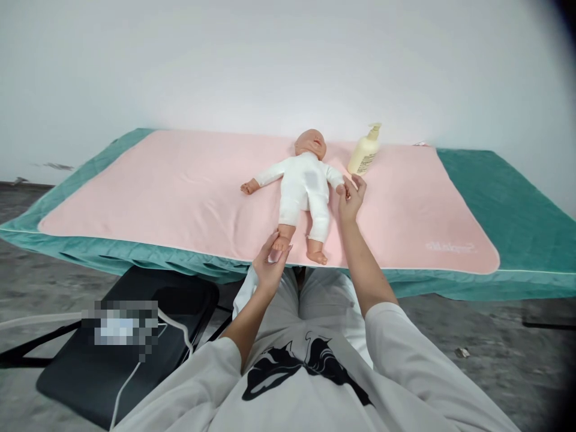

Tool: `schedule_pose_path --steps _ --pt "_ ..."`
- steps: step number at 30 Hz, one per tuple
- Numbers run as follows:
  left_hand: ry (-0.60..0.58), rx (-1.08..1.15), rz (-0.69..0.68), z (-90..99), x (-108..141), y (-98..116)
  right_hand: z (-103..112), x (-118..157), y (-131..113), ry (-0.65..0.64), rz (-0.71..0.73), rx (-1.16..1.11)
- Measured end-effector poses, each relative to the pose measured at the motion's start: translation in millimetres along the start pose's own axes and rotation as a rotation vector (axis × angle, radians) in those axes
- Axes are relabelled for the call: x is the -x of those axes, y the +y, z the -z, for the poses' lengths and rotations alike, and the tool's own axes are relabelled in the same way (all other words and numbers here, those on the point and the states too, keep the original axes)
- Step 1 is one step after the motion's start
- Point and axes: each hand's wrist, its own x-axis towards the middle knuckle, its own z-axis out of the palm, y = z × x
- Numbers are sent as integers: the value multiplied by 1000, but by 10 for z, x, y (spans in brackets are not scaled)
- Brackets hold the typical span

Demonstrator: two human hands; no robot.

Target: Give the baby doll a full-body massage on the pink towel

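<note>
A baby doll [297,186] in a white cloth body lies on its back on a pink mat [202,186], its head toward the wall. With its fingers closed around the doll's foot on the left side, my left hand [269,264] rests at the mat's front edge. My right hand [352,201] pinches the doll's hand on the right side between thumb and fingers. Just beyond my right hand stands a pale yellow pump bottle [364,153] with dark print. The doll's other arm and leg lie free, stretched outward.
Under the mat is a bed with a green quilted cover [517,204], its far side against a white wall [270,60]. Below left, a black folding chair [81,378] carries a blurred-out object and white cables [180,330]. A small scrap [462,352] lies on the grey floor.
</note>
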Motion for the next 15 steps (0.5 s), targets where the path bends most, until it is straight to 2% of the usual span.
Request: schedule_pose_path --steps 3,9,15 --pt "9 30 -34 -113 -113 64 -9 15 -39 -82 12 15" --pt "-8 24 -56 -241 -240 161 -18 6 -29 -96 -16 66" --pt "-18 30 -60 -240 -250 159 10 96 74 -40 -188 -36"
